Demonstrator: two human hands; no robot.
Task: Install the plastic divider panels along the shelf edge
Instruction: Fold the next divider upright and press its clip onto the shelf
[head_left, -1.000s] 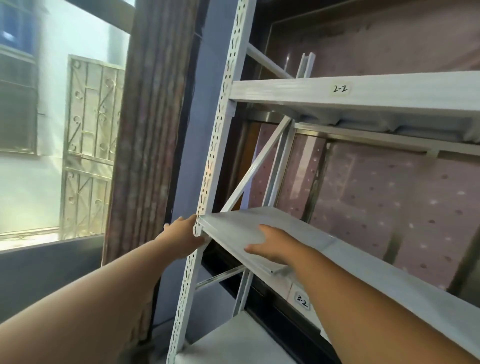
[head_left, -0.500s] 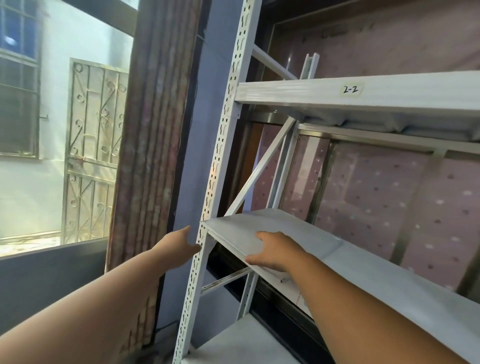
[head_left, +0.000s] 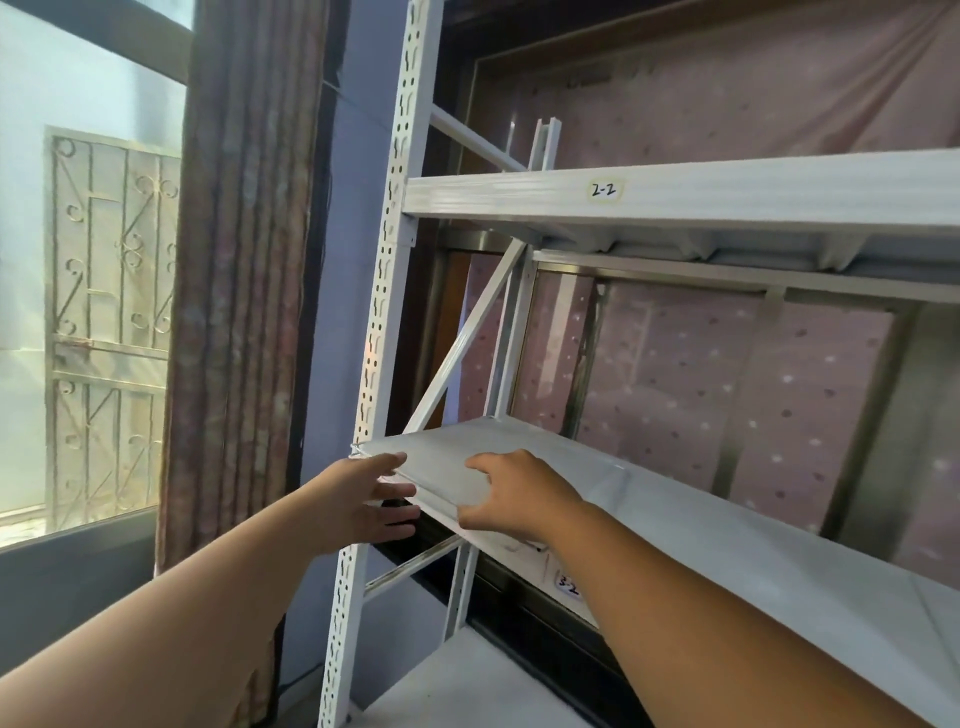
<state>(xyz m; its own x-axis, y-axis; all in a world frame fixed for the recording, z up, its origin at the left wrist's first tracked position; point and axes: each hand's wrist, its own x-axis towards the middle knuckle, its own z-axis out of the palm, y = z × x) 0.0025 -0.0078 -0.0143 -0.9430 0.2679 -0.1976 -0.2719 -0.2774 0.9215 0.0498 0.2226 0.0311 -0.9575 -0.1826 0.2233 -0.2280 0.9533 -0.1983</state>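
Presently, a white panel (head_left: 441, 465) is seen lying flat at the left end of the middle shelf (head_left: 753, 525), its near corner beside the perforated front upright (head_left: 387, 312). The panel's long axis runs from that corner back into the shelf, towards the rear post (head_left: 511, 332); its near edge lies along the shelf edge and overhangs the front lip slightly.

The left hand (head_left: 363, 501) is placed at the panel's front-left corner. Its fingers (head_left: 397, 488) are spread and extended, the upper one level with the panel's top face and the lower ones under its edge; a closed grip is not shown, and contact is judged light. The right hand (head_left: 511, 493) is laid on the panel further right, with fingers curled over the front edge and pressing on it, so the panel is held down rather than lifted.

The panel thus lies directly ahead of both hands, and between them. The left hand is the nearer to the corner at the upright, which is judged to be the point on which seating depends. The panel is not yet judged fully seated, since a raised seam is visible along its front edge.

A label reading 3-2 (head_left: 569, 584) is noted on the front lip below the right wrist, and 2-2 (head_left: 602, 189) on the beam (head_left: 727, 189) above. Whether any clip or slot engages beneath the panel cannot be told.
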